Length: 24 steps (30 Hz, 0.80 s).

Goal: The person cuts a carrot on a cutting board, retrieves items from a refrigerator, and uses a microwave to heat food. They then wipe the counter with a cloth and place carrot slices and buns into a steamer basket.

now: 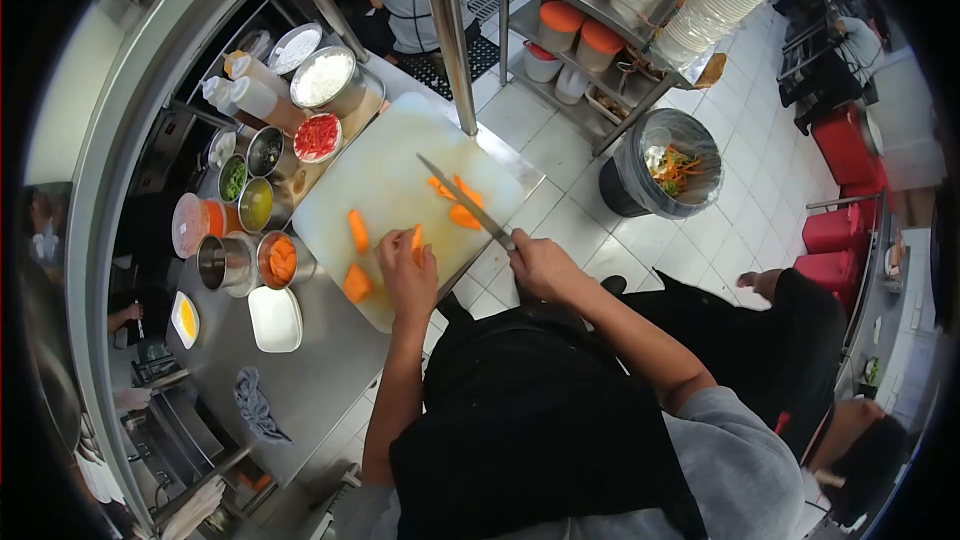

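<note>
A single head-worn camera looks almost straight down past the person's chest onto the stainless-steel worktop (310, 380). It is near enough that the left hand (408, 275) and right hand (540, 265) sit mid-picture. Its fisheye lens bends the worktop's edges and takes in the white tiled floor (745, 210) on the right.

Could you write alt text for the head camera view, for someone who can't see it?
Seen from above, a person's left hand holds a carrot piece on a white cutting board while the right hand grips a knife. Metal ingredient tubs stand beside it.
</note>
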Available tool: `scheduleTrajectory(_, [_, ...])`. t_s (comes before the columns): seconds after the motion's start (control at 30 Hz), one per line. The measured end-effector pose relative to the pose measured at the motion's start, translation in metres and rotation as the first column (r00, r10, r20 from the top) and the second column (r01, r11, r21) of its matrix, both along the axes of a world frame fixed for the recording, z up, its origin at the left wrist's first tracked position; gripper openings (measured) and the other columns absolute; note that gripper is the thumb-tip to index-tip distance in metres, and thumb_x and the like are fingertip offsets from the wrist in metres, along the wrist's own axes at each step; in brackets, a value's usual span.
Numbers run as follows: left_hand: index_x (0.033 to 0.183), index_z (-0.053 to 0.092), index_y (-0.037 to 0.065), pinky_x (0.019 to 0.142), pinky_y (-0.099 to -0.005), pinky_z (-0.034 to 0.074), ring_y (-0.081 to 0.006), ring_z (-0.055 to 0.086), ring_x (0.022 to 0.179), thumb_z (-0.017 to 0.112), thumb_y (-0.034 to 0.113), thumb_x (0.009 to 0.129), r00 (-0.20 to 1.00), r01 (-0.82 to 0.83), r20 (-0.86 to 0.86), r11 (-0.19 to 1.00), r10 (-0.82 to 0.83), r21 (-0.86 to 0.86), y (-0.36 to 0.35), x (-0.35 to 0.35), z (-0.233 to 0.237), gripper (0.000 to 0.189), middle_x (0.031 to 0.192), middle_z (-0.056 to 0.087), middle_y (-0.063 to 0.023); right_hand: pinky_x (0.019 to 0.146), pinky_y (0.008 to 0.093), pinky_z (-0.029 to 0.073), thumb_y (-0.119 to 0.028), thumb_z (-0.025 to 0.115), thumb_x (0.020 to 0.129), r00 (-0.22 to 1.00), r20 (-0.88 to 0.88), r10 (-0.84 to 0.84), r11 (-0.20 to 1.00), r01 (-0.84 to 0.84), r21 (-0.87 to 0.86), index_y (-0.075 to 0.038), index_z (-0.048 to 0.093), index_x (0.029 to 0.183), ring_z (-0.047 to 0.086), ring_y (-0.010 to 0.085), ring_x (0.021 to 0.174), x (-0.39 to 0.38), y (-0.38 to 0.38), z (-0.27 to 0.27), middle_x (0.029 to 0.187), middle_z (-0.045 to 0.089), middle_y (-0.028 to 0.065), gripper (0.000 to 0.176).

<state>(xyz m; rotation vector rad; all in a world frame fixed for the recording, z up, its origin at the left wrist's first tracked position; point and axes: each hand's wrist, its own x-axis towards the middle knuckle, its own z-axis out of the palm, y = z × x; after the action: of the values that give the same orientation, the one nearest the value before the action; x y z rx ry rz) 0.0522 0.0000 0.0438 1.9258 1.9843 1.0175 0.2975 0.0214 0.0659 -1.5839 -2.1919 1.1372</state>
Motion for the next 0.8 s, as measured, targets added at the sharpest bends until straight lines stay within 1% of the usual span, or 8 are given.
scheduleTrajectory(0.03, [0.123, 0.060, 0.001, 0.096, -0.0468, 0.043, -0.0358, 0.051, 0.115, 0.069, 0.007, 0.086, 1.000, 0.000, 0.001, 1.000, 0.000, 0.001, 0.004, 0.003, -0.002, 0.039, 0.121, 0.055, -0.0163, 0.074, 0.0567, 0.051, -0.018, 0.051, 0.096, 0.999, -0.034, -0.021, 0.999, 0.022, 0.024, 0.004, 0.049, 0.110, 0.064, 0.0495, 0.078, 0.006, 0.002, 0.002, 0.079, 0.066, 0.0294, 0.026])
scheduleTrajectory(0.1, [0.128, 0.061, 0.003, 0.096, -0.0458, 0.042, -0.0341, 0.050, 0.116, 0.067, 0.007, 0.088, 0.974, 0.217, -0.074, 0.976, -0.216, 0.004, 0.022, 0.013, -0.003, 0.041, 0.122, 0.056, -0.0143, 0.073, 0.0570, 0.051, -0.017, 0.052, 0.096, 0.999, -0.020, -0.034, 0.999, 0.034, 0.030, 0.003, 0.049, 0.108, 0.064, 0.0495, 0.077, 0.017, 0.004, 0.004, 0.078, 0.066, 0.0296, 0.024])
scheduleTrajectory(0.23, [0.125, 0.064, 0.005, 0.096, -0.0453, 0.039, -0.0333, 0.049, 0.117, 0.065, 0.008, 0.088, 0.936, 0.282, -0.191, 0.955, -0.295, -0.092, 0.049, 0.032, 0.003, 0.038, 0.123, 0.056, -0.0140, 0.071, 0.0574, 0.050, -0.016, 0.053, 0.095, 0.997, -0.004, -0.073, 0.995, 0.073, 0.066, 0.002, 0.049, 0.102, 0.064, 0.0496, 0.075, 0.036, 0.005, 0.010, 0.076, 0.065, 0.0294, 0.020])
scheduleTrajectory(0.3, [0.117, 0.069, 0.007, 0.094, -0.0448, 0.038, -0.0308, 0.050, 0.114, 0.064, 0.006, 0.086, 0.899, 0.337, -0.267, 0.937, -0.348, -0.086, 0.061, 0.031, -0.002, 0.032, 0.119, 0.056, -0.0129, 0.070, 0.0573, 0.050, -0.016, 0.053, 0.095, 0.997, -0.007, -0.082, 0.994, 0.083, 0.065, 0.002, 0.049, 0.101, 0.063, 0.0497, 0.075, 0.040, 0.003, 0.012, 0.076, 0.065, 0.0292, 0.020])
scheduleTrajectory(0.43, [0.105, 0.070, 0.007, 0.092, -0.0442, 0.038, -0.0292, 0.050, 0.109, 0.064, 0.004, 0.082, 0.851, 0.421, -0.299, 0.902, -0.431, -0.101, 0.070, 0.028, -0.003, 0.024, 0.111, 0.056, -0.0113, 0.070, 0.0573, 0.049, -0.017, 0.053, 0.095, 0.992, -0.040, -0.117, 0.992, 0.119, 0.051, 0.002, 0.049, 0.100, 0.063, 0.0500, 0.074, 0.044, -0.007, 0.009, 0.075, 0.065, 0.0288, 0.020])
scheduleTrajectory(0.6, [0.097, 0.066, 0.006, 0.091, -0.0445, 0.040, -0.0288, 0.051, 0.105, 0.065, 0.002, 0.080, 0.809, 0.500, -0.308, 0.862, -0.500, -0.084, 0.060, 0.012, -0.001, 0.017, 0.106, 0.054, -0.0106, 0.072, 0.0580, 0.050, -0.018, 0.053, 0.096, 0.993, -0.027, -0.117, 0.993, 0.116, -0.009, 0.002, 0.049, 0.102, 0.064, 0.0501, 0.077, 0.045, -0.015, 0.009, 0.077, 0.066, 0.0289, 0.021])
scheduleTrajectory(0.73, [0.101, 0.066, 0.005, 0.091, -0.0456, 0.043, -0.0306, 0.053, 0.104, 0.066, 0.000, 0.079, 0.813, 0.504, -0.286, 0.859, -0.507, -0.088, 0.042, -0.004, -0.011, 0.022, 0.106, 0.054, -0.0104, 0.074, 0.0580, 0.051, -0.020, 0.054, 0.096, 0.999, -0.011, -0.044, 0.999, 0.044, -0.011, 0.001, 0.049, 0.105, 0.064, 0.0494, 0.080, 0.040, -0.022, -0.004, 0.081, 0.066, 0.0280, 0.023])
scheduleTrajectory(0.8, [0.107, 0.064, 0.001, 0.090, -0.0431, 0.047, -0.0333, 0.054, 0.101, 0.066, -0.004, 0.080, 0.873, 0.480, -0.069, 0.875, -0.484, -0.059, 0.035, -0.006, -0.015, 0.027, 0.109, 0.052, -0.0116, 0.074, 0.0578, 0.051, -0.020, 0.054, 0.097, 1.000, -0.001, -0.011, 1.000, 0.011, -0.004, 0.001, 0.049, 0.106, 0.065, 0.0489, 0.081, 0.036, -0.026, -0.007, 0.081, 0.067, 0.0275, 0.023])
